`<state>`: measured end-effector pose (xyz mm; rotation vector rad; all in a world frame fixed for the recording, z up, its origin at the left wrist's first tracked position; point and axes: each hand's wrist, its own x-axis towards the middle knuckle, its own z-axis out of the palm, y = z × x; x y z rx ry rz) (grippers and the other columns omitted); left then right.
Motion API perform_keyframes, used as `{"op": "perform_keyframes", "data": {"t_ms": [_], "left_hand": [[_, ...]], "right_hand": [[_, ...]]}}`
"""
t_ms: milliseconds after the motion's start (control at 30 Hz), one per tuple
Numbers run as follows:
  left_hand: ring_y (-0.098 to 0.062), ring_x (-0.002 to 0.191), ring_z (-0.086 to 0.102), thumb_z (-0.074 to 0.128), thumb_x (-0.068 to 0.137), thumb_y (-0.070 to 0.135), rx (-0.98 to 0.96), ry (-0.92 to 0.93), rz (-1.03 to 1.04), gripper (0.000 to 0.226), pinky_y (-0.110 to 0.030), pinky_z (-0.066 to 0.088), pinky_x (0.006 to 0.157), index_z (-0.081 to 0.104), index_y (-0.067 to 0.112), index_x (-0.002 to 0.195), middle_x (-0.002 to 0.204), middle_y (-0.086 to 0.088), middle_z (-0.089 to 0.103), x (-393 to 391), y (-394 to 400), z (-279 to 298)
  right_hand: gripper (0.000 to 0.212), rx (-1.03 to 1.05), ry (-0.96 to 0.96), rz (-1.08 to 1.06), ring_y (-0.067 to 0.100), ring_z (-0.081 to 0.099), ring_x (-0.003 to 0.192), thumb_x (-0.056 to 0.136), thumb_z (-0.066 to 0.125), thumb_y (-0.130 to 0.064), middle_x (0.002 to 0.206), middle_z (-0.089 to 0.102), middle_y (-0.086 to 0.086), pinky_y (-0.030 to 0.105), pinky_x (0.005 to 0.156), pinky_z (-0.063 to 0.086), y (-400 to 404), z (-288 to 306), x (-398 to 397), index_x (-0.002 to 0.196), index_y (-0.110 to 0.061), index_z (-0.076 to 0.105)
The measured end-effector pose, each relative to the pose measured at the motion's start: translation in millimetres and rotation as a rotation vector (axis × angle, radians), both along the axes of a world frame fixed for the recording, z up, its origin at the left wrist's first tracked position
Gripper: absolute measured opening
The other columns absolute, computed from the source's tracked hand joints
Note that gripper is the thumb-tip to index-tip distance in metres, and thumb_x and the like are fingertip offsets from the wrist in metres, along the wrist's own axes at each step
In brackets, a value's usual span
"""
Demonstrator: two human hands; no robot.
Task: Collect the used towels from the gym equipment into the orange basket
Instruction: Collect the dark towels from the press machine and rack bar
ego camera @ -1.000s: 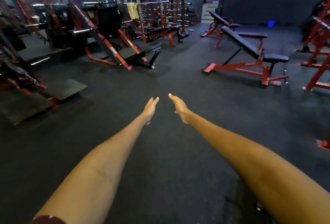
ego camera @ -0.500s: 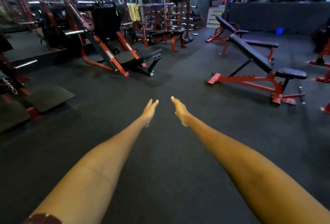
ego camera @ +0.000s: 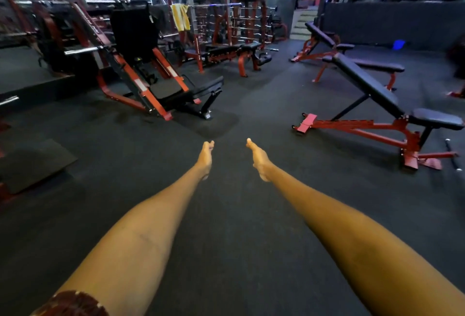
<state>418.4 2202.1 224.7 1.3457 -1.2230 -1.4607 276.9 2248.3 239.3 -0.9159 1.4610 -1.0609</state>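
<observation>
A yellow towel (ego camera: pixel 181 16) hangs over a bar on a red rack at the back, left of centre. Both my arms stretch straight out over the dark floor. My left hand (ego camera: pixel 205 157) and my right hand (ego camera: pixel 258 158) are side by side, fingers straight, palms facing each other, holding nothing. The towel is far beyond both hands. No orange basket is in view.
A red and black leg press machine (ego camera: pixel 151 74) stands ahead on the left. An adjustable bench (ego camera: pixel 372 96) with a red frame stands to the right, another bench (ego camera: pixel 324 39) behind it. Barbell racks (ego camera: pixel 241 23) line the back. Dark rubber floor (ego camera: pixel 234 119) runs between them.
The view has moved forward: the leg press, benches and yellow towel appear closer and larger. My hands keep the same outstretched pose.
</observation>
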Motion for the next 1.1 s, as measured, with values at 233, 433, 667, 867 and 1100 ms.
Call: {"op": "perform_keyframes", "data": {"t_ms": [233, 433, 667, 867, 1100], "left_hand": [[-0.017, 0.148, 0.004, 0.015, 0.099, 0.021, -0.034, -0.005, -0.083, 0.052, -0.035, 0.004, 0.118, 0.019, 0.015, 0.150, 0.159, -0.001, 0.009, -57.7, -154.2, 7.4], [-0.018, 0.148, 0.003, 0.013, 0.098, 0.021, -0.034, -0.038, -0.087, 0.053, -0.037, 0.005, 0.118, 0.016, 0.018, 0.151, 0.160, 0.001, 0.007, -128.1, -308.0, -14.4], [-0.016, 0.147, 0.010, 0.020, 0.101, 0.033, -0.001, -0.007, -0.028, 0.051, -0.037, 0.007, 0.119, 0.021, 0.017, 0.150, 0.159, -0.001, 0.015, -201.4, -476.3, 0.2], [-0.016, 0.147, 0.012, 0.023, 0.100, 0.043, 0.007, 0.015, -0.002, 0.056, -0.038, 0.009, 0.119, 0.020, 0.019, 0.150, 0.159, 0.001, 0.014, -255.0, -608.4, 16.5], [-0.016, 0.147, 0.013, 0.025, 0.098, 0.030, -0.009, 0.067, 0.063, 0.052, -0.035, 0.011, 0.117, 0.027, 0.017, 0.148, 0.158, 0.001, 0.017, -297.4, -779.0, -3.0]], "right_hand": [[0.066, -0.015, 0.019, -0.007, 0.020, 0.012, 0.148, 0.099, 0.033, -0.048, 0.160, 0.011, 0.000, 0.040, 0.121, 0.013, -152.5, 3.3, -48.1, 0.152, -0.016, 0.014], [0.063, -0.050, -0.008, -0.016, 0.021, 0.015, 0.147, 0.099, 0.033, -0.048, 0.159, 0.018, 0.004, 0.041, 0.118, 0.015, -306.5, -2.5, -120.6, 0.150, -0.013, 0.024], [0.063, -0.051, -0.023, -0.019, 0.020, 0.014, 0.147, 0.100, 0.029, -0.048, 0.160, 0.014, 0.002, 0.042, 0.119, 0.014, -475.1, 15.4, -202.1, 0.151, -0.013, 0.019], [0.062, -0.050, -0.010, 0.000, 0.023, 0.016, 0.147, 0.100, 0.030, -0.047, 0.159, 0.015, 0.001, 0.037, 0.119, 0.015, -616.5, 28.6, -244.4, 0.151, -0.013, 0.018], [0.058, -0.079, -0.001, 0.018, 0.025, 0.019, 0.146, 0.101, 0.032, -0.042, 0.158, 0.019, 0.004, 0.035, 0.117, 0.018, -784.4, 15.6, -278.5, 0.150, -0.012, 0.021]]}}
